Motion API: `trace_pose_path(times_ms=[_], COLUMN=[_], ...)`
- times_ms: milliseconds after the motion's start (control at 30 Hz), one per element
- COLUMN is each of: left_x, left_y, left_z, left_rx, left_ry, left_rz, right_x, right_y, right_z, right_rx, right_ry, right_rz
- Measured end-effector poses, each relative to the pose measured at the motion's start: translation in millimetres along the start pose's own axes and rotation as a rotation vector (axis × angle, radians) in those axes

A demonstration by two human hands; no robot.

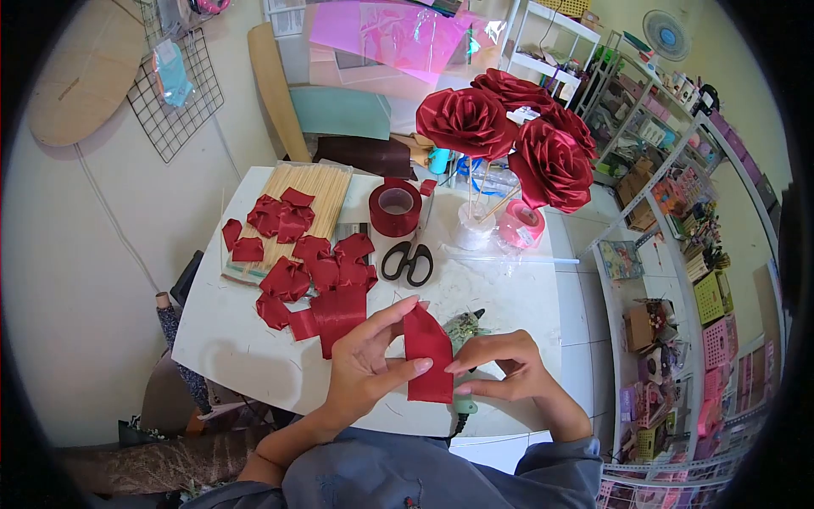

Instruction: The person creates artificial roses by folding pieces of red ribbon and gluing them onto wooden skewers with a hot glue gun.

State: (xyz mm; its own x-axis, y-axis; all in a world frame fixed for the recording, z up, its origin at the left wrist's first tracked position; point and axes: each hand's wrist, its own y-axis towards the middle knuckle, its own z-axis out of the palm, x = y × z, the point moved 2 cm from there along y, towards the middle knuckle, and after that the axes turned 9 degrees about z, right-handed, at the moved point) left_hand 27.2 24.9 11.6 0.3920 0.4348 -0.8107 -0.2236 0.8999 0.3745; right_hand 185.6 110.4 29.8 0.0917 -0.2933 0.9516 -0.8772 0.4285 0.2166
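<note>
Carefully held: one red ribbon piece (429, 356)

Your left hand (365, 360) presses its thumb on the piece's face, forefinger at the top corner, above the table (229, 373); your right hand (509, 365) pinches the right edge. Uneven release could spoil the fold; a stray knuckle could knock what looks like a glue gun (463, 331), half hidden. Count one ribbon roll (395, 224), one pair of scissors (407, 263), four roses (553, 165).

Bright, even light leaves soft shadows on the white table (246, 382) and shiny highlights on the pink film (390, 38) and red roses (466, 123), while wide-angle distortion bows the shelves (667, 280) at right and black vignetting swallows the corners.
</note>
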Motion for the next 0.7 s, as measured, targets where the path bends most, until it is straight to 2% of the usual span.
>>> trace_pose_path(times_ms=[100,233,400,700], left_x=[2,3,3,10], left_y=[-2,-3,-1,0], left_z=[1,6,13,16], left_rx=[-0.008,-0.009,0.047,0.021], left_ry=[0.099,0.186,0.331,0.336], left_rz=[0.070,0.179,0.335,0.365], right_x=[-4,-9,-16,-16], right_y=[2,1,-1,0], right_z=[0,2,4,9], right_rx=[0.023,-0.005,-0.098,-0.158], right_ry=[-0.024,-0.006,0.200,0.288], right_rz=[-0.067,-0.035,0.035,0.070])
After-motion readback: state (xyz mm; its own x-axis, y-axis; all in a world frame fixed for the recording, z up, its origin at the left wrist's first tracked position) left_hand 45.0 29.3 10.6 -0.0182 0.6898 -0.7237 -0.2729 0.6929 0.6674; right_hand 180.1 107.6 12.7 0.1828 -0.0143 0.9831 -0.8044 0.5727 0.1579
